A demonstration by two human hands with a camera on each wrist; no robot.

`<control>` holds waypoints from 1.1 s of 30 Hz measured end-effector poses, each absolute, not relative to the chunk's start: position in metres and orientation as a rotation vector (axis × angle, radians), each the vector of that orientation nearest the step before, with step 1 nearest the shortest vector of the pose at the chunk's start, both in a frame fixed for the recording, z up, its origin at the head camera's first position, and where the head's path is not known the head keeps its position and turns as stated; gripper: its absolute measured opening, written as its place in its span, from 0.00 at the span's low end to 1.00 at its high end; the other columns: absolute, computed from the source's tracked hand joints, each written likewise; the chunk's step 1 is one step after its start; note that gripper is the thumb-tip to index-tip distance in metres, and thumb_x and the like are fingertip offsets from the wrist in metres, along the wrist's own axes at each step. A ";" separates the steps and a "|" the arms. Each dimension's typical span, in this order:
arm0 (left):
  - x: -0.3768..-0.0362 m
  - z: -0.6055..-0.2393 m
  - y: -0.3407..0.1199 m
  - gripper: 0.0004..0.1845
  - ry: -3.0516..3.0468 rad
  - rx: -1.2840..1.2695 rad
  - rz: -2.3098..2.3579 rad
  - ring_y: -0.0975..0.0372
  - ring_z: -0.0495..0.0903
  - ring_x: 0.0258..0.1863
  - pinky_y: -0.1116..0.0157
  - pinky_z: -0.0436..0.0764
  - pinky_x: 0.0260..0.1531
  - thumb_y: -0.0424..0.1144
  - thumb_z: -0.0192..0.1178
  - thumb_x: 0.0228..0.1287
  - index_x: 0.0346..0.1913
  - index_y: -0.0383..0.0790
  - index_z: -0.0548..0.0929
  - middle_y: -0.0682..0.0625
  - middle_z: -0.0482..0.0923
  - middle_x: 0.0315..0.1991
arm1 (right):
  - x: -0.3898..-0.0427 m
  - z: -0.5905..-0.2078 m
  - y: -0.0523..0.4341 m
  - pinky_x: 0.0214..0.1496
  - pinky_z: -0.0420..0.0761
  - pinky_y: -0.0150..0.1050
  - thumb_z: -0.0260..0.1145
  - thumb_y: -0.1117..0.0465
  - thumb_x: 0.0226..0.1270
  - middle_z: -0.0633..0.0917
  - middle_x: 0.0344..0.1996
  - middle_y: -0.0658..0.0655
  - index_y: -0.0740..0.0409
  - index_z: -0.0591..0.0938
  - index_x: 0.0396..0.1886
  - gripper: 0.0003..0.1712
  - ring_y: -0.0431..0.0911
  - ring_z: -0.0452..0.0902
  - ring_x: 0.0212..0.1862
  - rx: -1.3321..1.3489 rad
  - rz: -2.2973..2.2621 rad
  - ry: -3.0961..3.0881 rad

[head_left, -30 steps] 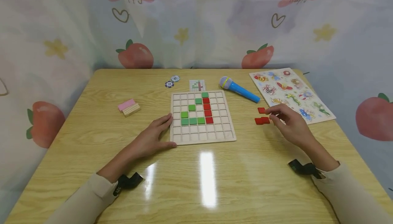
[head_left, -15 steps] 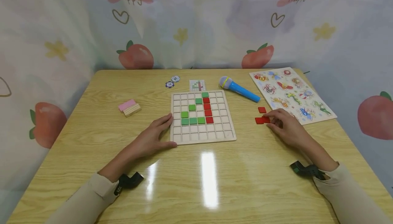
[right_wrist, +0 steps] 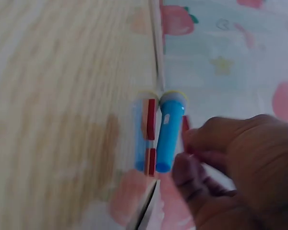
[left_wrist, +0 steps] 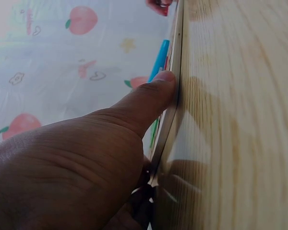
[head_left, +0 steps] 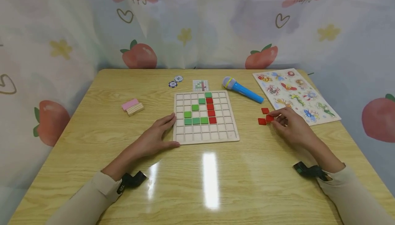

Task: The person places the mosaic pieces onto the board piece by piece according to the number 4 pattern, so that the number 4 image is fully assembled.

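A wooden grid board (head_left: 206, 138) lies mid-table with several green tiles (head_left: 195, 120) and a column of red tiles (head_left: 211, 107) set in it. My left hand (head_left: 168, 130) rests flat against the board's left edge, and the thumb (left_wrist: 149, 103) presses on the board's rim (left_wrist: 175, 72). To the right of the board lie loose red tiles (head_left: 262, 121). My right hand (head_left: 277, 120) pinches one red tile (head_left: 270, 118) at its fingertips, low over the table. In the right wrist view the curled fingers (right_wrist: 197, 148) hold a red sliver (right_wrist: 186, 134).
A blue toy microphone (head_left: 242, 89) lies behind the loose tiles. An insect puzzle board (head_left: 296, 93) sits at the far right. Pink and wooden blocks (head_left: 132, 107) lie left of the grid, with poker chips (head_left: 175, 81) and a pattern card (head_left: 200, 85) behind it.
My right hand came down from above the loose red tiles and took one between its fingertips. The left hand has stayed at the board's edge.
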State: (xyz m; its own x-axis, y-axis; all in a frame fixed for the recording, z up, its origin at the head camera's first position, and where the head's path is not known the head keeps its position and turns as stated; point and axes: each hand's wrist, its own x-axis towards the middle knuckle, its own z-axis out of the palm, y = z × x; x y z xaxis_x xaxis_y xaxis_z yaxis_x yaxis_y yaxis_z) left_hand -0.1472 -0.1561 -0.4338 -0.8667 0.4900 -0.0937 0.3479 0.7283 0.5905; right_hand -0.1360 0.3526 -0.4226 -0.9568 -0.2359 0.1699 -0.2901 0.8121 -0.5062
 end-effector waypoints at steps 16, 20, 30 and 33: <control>-0.149 -0.433 -0.155 0.59 2.696 0.680 0.829 0.48 0.50 0.88 0.43 0.62 0.82 0.62 0.75 0.63 0.87 0.43 0.53 0.50 0.46 0.89 | -0.160 -0.390 0.220 0.39 0.79 0.31 0.72 0.62 0.74 0.81 0.47 0.51 0.51 0.86 0.54 0.12 0.41 0.75 0.39 1.085 0.742 -2.983; -0.149 -0.433 -0.155 0.59 2.693 0.688 0.834 0.48 0.50 0.88 0.43 0.61 0.82 0.62 0.75 0.63 0.87 0.43 0.54 0.50 0.47 0.89 | -0.169 -0.394 0.202 0.41 0.79 0.32 0.72 0.60 0.75 0.81 0.48 0.51 0.50 0.86 0.49 0.07 0.41 0.75 0.39 1.159 0.725 -3.019; -0.148 -0.431 -0.156 0.58 2.684 0.674 0.835 0.49 0.49 0.88 0.43 0.60 0.83 0.61 0.75 0.63 0.87 0.43 0.54 0.51 0.46 0.89 | -0.174 -0.401 0.188 0.43 0.80 0.34 0.70 0.61 0.76 0.82 0.48 0.51 0.50 0.85 0.49 0.06 0.41 0.75 0.41 1.186 0.706 -3.036; -0.148 -0.430 -0.157 0.59 2.684 0.664 0.836 0.50 0.49 0.88 0.44 0.60 0.83 0.61 0.75 0.63 0.87 0.44 0.53 0.52 0.45 0.90 | -0.173 -0.401 0.186 0.47 0.82 0.36 0.70 0.62 0.77 0.82 0.50 0.51 0.52 0.86 0.51 0.07 0.42 0.77 0.43 1.198 0.680 -3.025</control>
